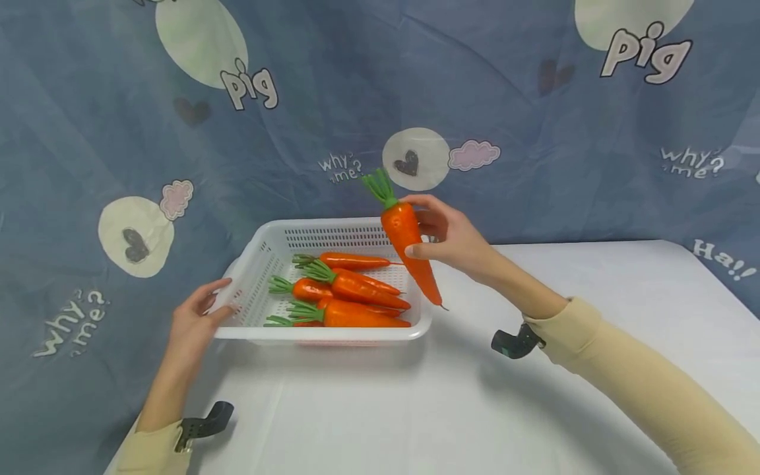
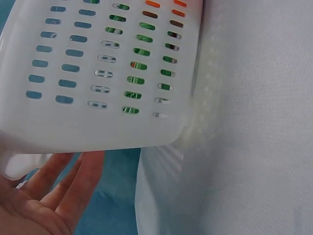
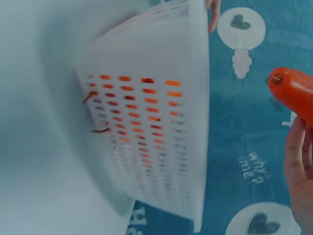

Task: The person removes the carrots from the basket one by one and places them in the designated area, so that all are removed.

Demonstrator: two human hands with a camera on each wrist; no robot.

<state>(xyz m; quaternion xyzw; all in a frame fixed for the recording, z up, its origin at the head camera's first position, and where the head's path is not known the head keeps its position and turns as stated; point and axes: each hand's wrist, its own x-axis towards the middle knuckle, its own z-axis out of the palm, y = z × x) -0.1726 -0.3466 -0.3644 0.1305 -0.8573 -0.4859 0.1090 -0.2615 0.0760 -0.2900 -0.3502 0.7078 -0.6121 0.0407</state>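
My right hand (image 1: 442, 231) grips an orange carrot (image 1: 410, 237) with a green stem above the right end of a white perforated basket (image 1: 332, 335). Its root tip points down and its stem tilts up to the left. In the right wrist view the carrot's lower end (image 3: 293, 88) shows at the right edge, beside the hand (image 3: 301, 166). My left hand (image 1: 196, 320) touches the basket's left rim with thumb and fingers spread apart. From the left wrist, these fingers (image 2: 80, 188) look fairly straight, their tips hidden behind the basket. Several carrots (image 1: 356, 290) lie inside, stems toward the left.
The basket stands on a table with a white cloth (image 1: 380, 409). Behind it hangs a blue printed curtain (image 1: 332, 86), close to the table's back edge. Black wrist mounts (image 1: 515, 342) stick out from both cuffs.
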